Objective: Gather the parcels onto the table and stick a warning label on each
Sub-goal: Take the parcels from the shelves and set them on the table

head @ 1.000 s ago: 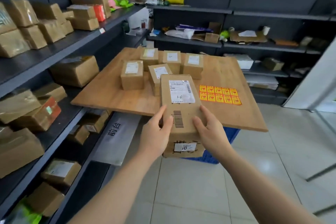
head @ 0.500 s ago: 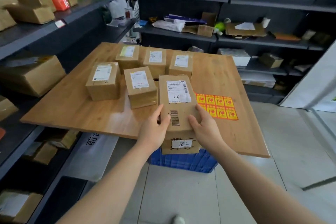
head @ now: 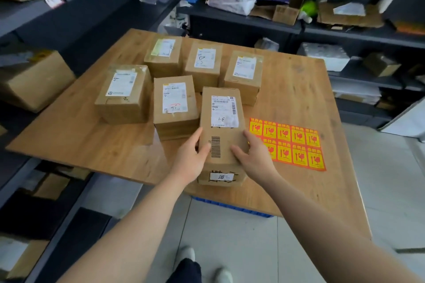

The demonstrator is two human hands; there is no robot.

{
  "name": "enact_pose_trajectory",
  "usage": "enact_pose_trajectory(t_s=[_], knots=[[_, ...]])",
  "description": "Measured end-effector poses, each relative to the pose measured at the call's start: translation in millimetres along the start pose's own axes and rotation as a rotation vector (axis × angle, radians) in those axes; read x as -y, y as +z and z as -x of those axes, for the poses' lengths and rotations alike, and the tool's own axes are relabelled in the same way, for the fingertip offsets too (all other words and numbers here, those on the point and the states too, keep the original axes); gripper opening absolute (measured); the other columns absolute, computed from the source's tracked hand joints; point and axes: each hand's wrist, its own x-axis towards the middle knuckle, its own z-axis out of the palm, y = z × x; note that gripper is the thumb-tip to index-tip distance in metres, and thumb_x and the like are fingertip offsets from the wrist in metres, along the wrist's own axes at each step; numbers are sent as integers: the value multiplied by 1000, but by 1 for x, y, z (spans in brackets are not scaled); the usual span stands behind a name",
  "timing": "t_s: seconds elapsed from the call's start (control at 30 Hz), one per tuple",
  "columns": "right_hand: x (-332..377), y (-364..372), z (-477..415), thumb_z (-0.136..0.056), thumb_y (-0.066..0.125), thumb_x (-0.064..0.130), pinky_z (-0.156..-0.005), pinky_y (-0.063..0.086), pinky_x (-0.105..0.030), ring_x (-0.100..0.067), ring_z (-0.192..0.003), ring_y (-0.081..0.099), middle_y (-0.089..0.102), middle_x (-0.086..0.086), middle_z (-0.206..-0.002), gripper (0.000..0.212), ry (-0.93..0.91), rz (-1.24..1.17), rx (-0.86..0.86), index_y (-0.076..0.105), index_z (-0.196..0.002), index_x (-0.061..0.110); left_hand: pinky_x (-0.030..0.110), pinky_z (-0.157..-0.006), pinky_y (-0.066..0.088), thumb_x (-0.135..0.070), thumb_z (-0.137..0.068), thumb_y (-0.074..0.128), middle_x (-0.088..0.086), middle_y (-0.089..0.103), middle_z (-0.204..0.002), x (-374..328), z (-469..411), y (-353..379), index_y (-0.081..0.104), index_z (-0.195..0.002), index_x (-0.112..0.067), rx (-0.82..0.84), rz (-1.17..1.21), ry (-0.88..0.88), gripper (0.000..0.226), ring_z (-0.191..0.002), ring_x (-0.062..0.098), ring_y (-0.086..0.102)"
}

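Handwriting, a number and warning signs on the table (head: 299, 89).
The front parcel (head: 220, 128), at the near edge, carries a white label (head: 224, 111) with "3-1" handwritten, a barcode (head: 215, 147) below it, and an end sticker (head: 221, 176) reading "10". The sheet (head: 296, 142) toward the right edge shows red-and-yellow broken-glass signs. The other parcels' (head: 124, 99) print is too blurred to read.

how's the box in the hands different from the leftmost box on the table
The held parcel is long and narrow; the leftmost parcel is squarer. The left hand and right hand grip the held parcel; the leftmost parcel sits untouched on the table. The held parcel's label sits at its far end; the leftmost parcel's is centred. Both are brown cardboard with white labels.
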Motion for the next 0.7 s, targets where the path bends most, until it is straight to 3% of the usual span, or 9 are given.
enact_pose_trajectory(t_s=[0.1,0.23,0.33,0.43,0.63,0.7], knots=[[2,14,-15,-88,63,31,-102,40,-35,-20,-124,45,47,-5,-139,67,17,8,2,32,-145,15,21,-93,39,-30,-96,51,-20,46,-129,8,-16,-9,26,-147,-36,12,-40,1,57,-113,-2,43],[9,30,-32,-85,66,32,-101,41,-33,-20,-121,48,48,-5,-137,70,30,24,0,33,-144,16,23,-97,39,-26,-96,52,-20,45,-129,16,-31,-25,26,-147,-33,21,-54,3,58,-116,-1,44],[14,43,-40,-84,67,34,-95,42,-28,-19,-117,51,50,-3,-134,70,28,50,-14,34,-144,18,31,-104,41,-24,-95,54,-11,45,-140,22,-38,-37,27,-148,-29,30,-68,12,59,-124,6,45],[18,53,-43,-85,66,36,-95,48,-35,-19,-113,53,51,-3,-131,71,36,65,-17,32,-145,21,38,-109,38,-22,-95,54,-4,43,-145,27,-42,-47,29,-148,-23,27,-118,30,59,-131,12,42],[22,58,-44,-87,61,42,-91,47,-30,-18,-111,53,49,-4,-132,71,18,147,-15,28,-147,23,24,-106,32,-27,-95,52,-2,40,-147,31,-47,-54,32,-147,-20,30,-301,91,55,-131,13,39],[22,56,-43,-88,59,43,-92,45,-30,-19,-112,53,48,-4,-133,70,0,164,2,27,-147,23,26,-105,32,-30,-96,51,0,40,-146,31,-49,-55,36,-145,-18,14,-437,127,52,-131,17,40]])
